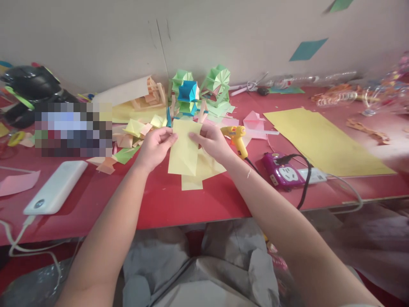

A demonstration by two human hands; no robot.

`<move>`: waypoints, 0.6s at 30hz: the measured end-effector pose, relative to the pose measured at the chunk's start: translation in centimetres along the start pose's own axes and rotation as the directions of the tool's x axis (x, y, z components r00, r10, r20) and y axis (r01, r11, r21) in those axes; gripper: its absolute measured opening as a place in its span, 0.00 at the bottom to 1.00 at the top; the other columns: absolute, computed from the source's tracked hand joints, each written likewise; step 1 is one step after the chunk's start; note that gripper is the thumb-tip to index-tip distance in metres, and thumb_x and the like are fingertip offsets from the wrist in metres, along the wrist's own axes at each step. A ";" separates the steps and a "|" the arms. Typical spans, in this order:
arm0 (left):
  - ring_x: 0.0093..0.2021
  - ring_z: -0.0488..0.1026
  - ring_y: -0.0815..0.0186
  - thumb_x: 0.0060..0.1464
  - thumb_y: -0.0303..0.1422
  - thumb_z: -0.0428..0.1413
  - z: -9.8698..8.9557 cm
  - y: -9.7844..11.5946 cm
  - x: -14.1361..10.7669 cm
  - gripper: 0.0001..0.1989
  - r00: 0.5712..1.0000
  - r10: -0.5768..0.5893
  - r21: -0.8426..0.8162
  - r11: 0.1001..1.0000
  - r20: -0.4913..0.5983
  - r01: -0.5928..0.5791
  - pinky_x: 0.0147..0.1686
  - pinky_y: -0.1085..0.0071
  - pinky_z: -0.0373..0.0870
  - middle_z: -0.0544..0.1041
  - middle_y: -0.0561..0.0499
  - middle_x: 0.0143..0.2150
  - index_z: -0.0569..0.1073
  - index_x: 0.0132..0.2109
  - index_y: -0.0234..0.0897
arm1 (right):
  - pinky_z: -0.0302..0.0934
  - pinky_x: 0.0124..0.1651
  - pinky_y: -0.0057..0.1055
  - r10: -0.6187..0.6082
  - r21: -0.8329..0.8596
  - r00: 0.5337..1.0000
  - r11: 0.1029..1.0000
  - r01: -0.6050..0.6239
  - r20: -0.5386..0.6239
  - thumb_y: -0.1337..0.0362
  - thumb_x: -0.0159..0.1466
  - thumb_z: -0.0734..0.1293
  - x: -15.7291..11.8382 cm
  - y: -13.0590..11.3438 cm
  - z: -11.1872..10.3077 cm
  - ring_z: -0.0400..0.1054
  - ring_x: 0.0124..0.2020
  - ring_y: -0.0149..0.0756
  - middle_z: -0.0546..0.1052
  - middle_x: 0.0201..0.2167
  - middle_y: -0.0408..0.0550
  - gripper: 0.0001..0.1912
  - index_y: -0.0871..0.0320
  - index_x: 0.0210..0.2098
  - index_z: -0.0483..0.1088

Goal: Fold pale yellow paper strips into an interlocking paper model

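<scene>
A pale yellow strip of paper is held up by its two long sides, between my hands. My left hand pinches its left edge, thumb in front and fingers behind. At the upper right edge, my right hand pinches it the same way. Beneath lie more pale yellow paper pieces on the red table, partly covered by the held strip. Just beyond my hands stands a folded blue and green paper model. A yellow glue gun lies right beside my right hand.
A purple power strip with a black cord sits at right, near a large yellow sheet. At left are a white power bank and paper scraps. Green folded paper models stand against the wall.
</scene>
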State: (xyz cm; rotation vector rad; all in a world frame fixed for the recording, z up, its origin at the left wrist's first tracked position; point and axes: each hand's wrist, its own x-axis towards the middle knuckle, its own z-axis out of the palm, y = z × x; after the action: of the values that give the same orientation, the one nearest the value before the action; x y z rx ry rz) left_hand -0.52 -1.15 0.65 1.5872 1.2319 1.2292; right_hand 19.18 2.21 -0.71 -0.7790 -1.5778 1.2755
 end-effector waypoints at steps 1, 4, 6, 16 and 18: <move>0.40 0.80 0.59 0.52 0.46 0.66 0.0 -0.2 0.1 0.16 1.000 0.008 -0.017 1.000 -0.007 -0.008 0.44 0.63 0.78 0.82 0.49 0.37 0.77 0.40 0.38 | 0.66 0.28 0.28 -0.011 -0.014 1.000 1.000 0.010 -0.003 0.48 0.60 0.72 0.0 0.0 0.0 0.69 0.29 0.32 0.78 0.31 0.47 0.19 0.59 0.39 0.75; 0.44 0.80 0.57 0.51 0.42 0.66 0.2 -0.6 0.2 0.15 1.000 0.014 -0.071 0.997 0.019 -0.012 0.46 0.62 0.78 0.83 0.47 0.41 0.78 0.42 0.38 | 0.67 0.32 0.30 -0.057 -0.068 0.998 0.996 0.055 -0.022 0.51 0.64 0.69 0.0 0.2 0.0 0.70 0.30 0.33 0.78 0.31 0.46 0.17 0.58 0.43 0.77; 0.45 0.80 0.57 0.50 0.38 0.66 0.3 -0.7 0.3 0.13 1.000 -0.003 -0.098 0.995 0.005 0.003 0.46 0.61 0.78 0.83 0.48 0.43 0.79 0.43 0.39 | 0.69 0.35 0.33 -0.104 -0.139 0.994 0.986 0.097 -0.046 0.56 0.66 0.66 -0.1 0.3 -0.1 0.71 0.31 0.34 0.80 0.33 0.47 0.15 0.57 0.46 0.79; 0.45 0.81 0.55 0.53 0.47 0.60 -0.2 0.8 0.4 0.18 0.972 -0.224 -0.308 0.922 0.072 0.235 0.43 0.61 0.79 0.83 0.43 0.44 0.79 0.42 0.37 | 0.68 0.56 0.40 -0.415 -0.435 0.910 0.817 0.379 0.013 0.74 0.64 0.57 -0.5 0.7 0.3 0.75 0.52 0.38 0.81 0.49 0.49 0.24 0.52 0.45 0.82; 0.44 0.81 0.57 0.43 0.40 0.69 0.0 0.5 0.4 0.21 0.978 -0.208 -0.256 0.945 0.001 0.202 0.43 0.62 0.79 0.83 0.45 0.44 0.78 0.44 0.38 | 0.67 0.59 0.41 -0.416 -0.438 0.908 0.808 0.395 0.052 0.74 0.64 0.57 -0.5 0.7 0.4 0.74 0.53 0.39 0.81 0.51 0.50 0.23 0.54 0.45 0.82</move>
State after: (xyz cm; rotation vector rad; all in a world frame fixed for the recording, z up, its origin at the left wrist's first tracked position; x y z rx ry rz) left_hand -0.38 -0.93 1.21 1.2284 1.1697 1.2220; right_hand 18.96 1.77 -1.51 -0.6808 -1.8998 0.5868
